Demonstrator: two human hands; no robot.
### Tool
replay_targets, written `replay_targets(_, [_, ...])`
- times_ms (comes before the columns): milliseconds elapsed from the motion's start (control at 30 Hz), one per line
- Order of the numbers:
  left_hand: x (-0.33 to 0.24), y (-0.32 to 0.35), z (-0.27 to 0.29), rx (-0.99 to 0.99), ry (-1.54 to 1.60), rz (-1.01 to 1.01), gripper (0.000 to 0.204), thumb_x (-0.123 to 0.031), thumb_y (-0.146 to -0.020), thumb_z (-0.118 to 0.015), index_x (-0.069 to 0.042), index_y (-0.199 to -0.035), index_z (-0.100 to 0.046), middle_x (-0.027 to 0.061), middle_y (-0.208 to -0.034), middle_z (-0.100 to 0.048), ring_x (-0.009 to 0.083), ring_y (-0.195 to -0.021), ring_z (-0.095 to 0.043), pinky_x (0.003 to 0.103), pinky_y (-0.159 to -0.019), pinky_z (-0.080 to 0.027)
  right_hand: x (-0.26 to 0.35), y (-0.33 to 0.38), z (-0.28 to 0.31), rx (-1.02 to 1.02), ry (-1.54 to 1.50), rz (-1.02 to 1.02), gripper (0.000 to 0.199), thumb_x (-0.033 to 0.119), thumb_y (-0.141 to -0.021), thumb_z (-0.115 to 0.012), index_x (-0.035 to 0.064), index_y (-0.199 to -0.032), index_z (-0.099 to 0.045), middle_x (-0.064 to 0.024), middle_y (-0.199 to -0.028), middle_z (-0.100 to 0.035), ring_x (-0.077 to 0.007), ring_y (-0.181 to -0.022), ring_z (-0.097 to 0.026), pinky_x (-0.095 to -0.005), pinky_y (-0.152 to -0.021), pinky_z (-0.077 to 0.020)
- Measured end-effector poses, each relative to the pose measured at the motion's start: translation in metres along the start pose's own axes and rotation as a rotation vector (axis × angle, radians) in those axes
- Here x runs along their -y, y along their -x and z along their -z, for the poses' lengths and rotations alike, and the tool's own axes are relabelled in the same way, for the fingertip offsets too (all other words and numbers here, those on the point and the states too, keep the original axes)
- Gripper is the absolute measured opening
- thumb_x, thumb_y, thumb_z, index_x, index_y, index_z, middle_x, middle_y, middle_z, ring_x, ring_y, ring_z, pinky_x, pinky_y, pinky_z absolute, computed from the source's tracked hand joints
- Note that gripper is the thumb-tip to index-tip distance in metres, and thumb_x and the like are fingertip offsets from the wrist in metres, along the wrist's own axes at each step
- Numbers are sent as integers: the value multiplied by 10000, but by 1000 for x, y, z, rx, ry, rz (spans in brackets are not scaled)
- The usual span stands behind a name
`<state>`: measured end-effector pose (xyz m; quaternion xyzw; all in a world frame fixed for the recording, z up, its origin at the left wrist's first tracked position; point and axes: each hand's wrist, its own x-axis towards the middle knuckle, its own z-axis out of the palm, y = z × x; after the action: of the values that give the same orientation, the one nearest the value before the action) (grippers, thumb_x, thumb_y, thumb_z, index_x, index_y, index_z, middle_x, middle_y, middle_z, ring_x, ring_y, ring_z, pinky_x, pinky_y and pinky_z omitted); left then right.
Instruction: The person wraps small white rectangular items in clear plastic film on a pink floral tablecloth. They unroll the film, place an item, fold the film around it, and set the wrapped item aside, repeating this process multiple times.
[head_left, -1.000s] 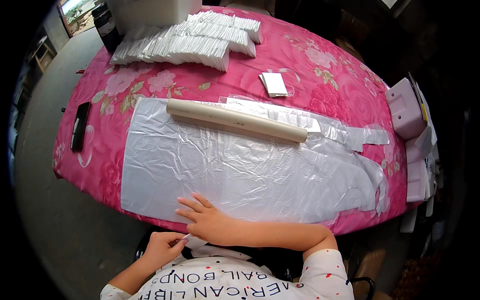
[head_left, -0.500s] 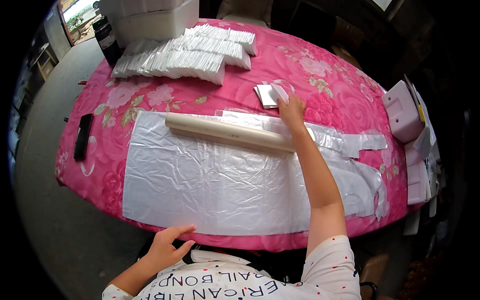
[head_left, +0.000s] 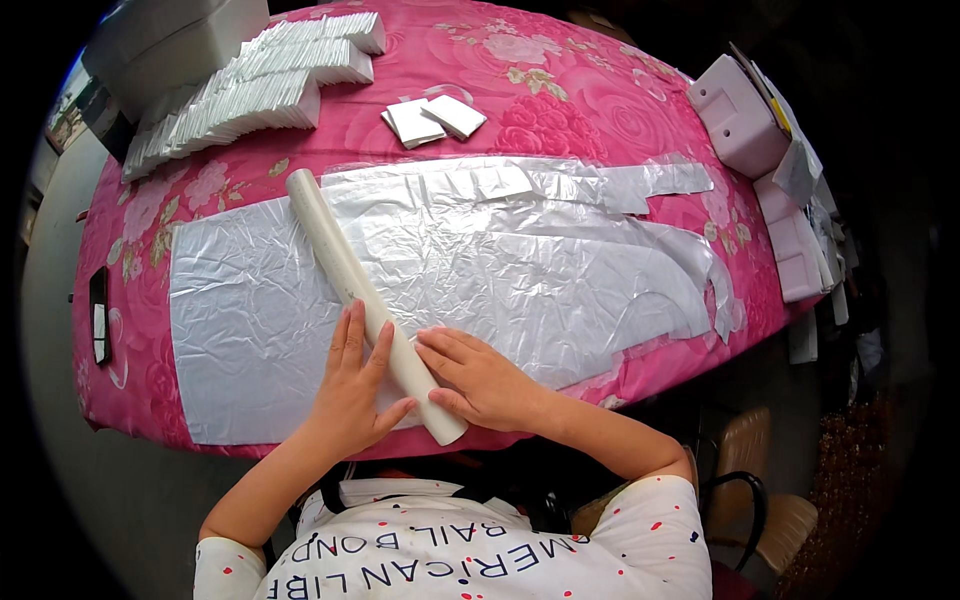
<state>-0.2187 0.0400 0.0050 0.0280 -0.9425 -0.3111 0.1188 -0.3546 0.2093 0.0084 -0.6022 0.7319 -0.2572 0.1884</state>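
Observation:
A cream-coloured tube (head_left: 340,255) lies slantwise over a wrinkled, whitish plastic bag (head_left: 235,330), its near end close to the table's front edge. My left hand (head_left: 350,385) is on the tube's left side, flat with fingers apart, its fingertips at the tube. From the right, my right hand (head_left: 480,380) meets the tube near its lower end, its fingers stretched out and its fingertips against it. Neither hand is wrapped round the tube. Beyond the bag lie a small white folded packet (head_left: 456,116) and a little pile of similar packets (head_left: 412,124).
Rows of white folded packets (head_left: 240,100) stand at the far left beside a whitish foam box (head_left: 170,50). A dark phone (head_left: 98,300) lies at the left on the pink flowered cloth (head_left: 130,400). Pale pink foam boxes (head_left: 735,115) line the right edge.
My right hand has left the small packets and come back to the tube. The left hand has moved up onto it. The tube has turned from nearly crosswise to slanting toward me. The view has shifted.

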Motion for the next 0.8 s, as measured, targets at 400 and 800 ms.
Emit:
replay_targets(400, [-52, -28, -37, 238, -71, -275, 643, -467, -713, -623, -79, -1215, -527, 233, -1429, -229, 436, -1338, -145, 575, -1004, -263, -185, 144, 101, -476, 477, -538, 454, 175, -890, -450, -15, -1301, -412, -198, -1378, -365, -329, -1280, -342, -373, -1065, -254])
replay_targets(800, [-58, -32, -42, 342, -64, -360, 642, -470, -730, -600, -85, -1235, -506, 192, -1433, -244, 407, -1342, -143, 589, -994, -243, -134, 148, 124, -781, 734, -542, 129, 45, -680, -675, 37, -755, -571, -72, -873, -653, -247, -829, -607, -359, -753, -447])
